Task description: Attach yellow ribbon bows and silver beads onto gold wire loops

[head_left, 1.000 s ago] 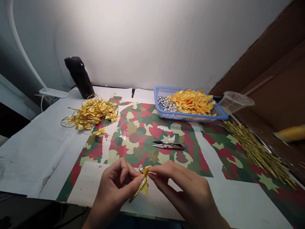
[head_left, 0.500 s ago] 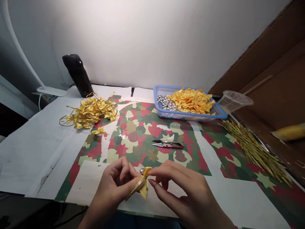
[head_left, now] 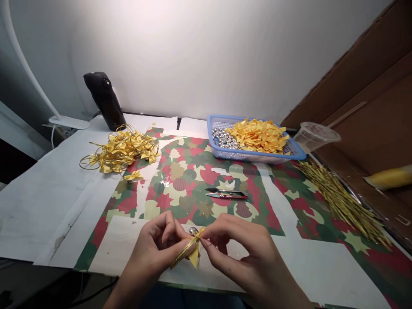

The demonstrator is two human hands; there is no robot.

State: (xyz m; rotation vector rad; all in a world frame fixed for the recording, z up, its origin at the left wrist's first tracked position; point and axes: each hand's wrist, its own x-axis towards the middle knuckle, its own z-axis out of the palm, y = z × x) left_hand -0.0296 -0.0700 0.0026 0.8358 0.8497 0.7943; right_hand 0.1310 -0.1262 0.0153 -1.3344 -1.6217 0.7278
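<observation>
Close to the table's front edge, my left hand pinches a yellow ribbon bow and the gold cord running with it. A small silver bell, or a round bead like one, sits at the top of the bow. From the other side my right hand has thumb and forefinger closed on the bow's right part, where the cord crosses. The fingertips hide much of the crossing. Beyond my hands lies a pair of thread snips with its blades pointing left.
A blue basket holds silver balls and yellow bows. Finished-looking bows with gold cord are heaped at left, near a black device and lamp base. Gold cords and a plastic cup are right.
My right thumb and forefinger have come together on the bow and cord; before, they were slightly apart. My left hand keeps its pinch in nearly the same spot.
</observation>
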